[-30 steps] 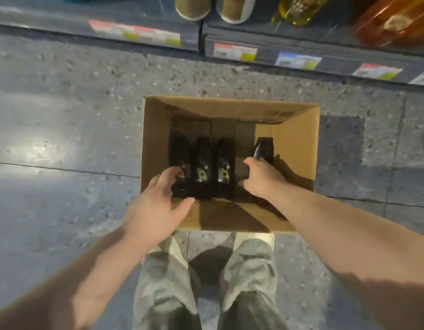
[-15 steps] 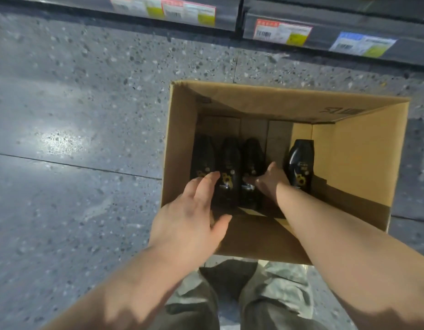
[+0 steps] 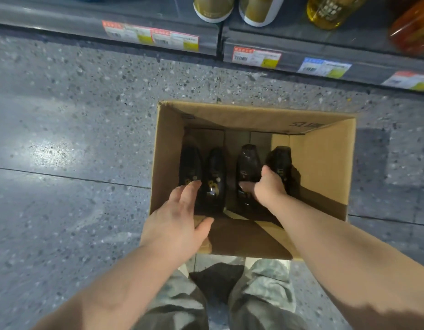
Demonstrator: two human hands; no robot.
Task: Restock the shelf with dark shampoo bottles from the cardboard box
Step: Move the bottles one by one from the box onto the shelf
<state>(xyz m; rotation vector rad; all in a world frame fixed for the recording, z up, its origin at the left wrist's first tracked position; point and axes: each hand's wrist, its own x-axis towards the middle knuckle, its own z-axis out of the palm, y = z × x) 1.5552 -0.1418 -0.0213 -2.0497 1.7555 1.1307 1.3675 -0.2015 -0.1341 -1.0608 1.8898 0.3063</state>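
An open cardboard box [image 3: 325,163] stands on the floor in front of me, with several dark shampoo bottles upright inside. My left hand [image 3: 177,225] hovers open over the box's near left edge, fingertips just short of the leftmost bottle [image 3: 189,163] and its neighbour [image 3: 215,172]. My right hand [image 3: 269,189] is down inside the box between the two right bottles. Its thumb lies across the third bottle [image 3: 247,160] and its fingers curl round the rightmost bottle [image 3: 281,158]. The fingertips are hidden.
The lowest shelf [image 3: 289,41] runs along the top, with price tags [image 3: 151,35] on its front edge. White-and-gold bottles [image 3: 213,8], a yellow bottle [image 3: 330,10] and an orange one [image 3: 413,32] stand on it. My trouser legs [image 3: 182,301] are right behind the box on the speckled floor.
My right hand has closed between the two right bottles, and the third bottle has shifted right, away from the left pair. My left hand stays open near the left bottles. The view tilted up.
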